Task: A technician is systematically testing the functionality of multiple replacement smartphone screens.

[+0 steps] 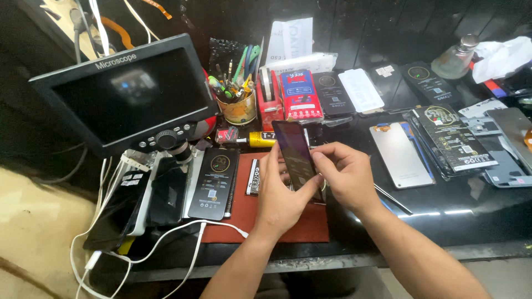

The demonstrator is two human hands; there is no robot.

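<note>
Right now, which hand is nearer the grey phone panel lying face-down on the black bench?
Right. The right hand grips the dark phone just left of the grey phone panel; the left hand sits farther left, beyond the phone.

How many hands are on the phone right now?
2: the left hand grips the phone from below; the right hand pinches its right edge. No other hands show.

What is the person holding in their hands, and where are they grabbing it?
A dark phone, tilted up. The left hand grips its lower part, and the right hand pinches its right edge.
</note>
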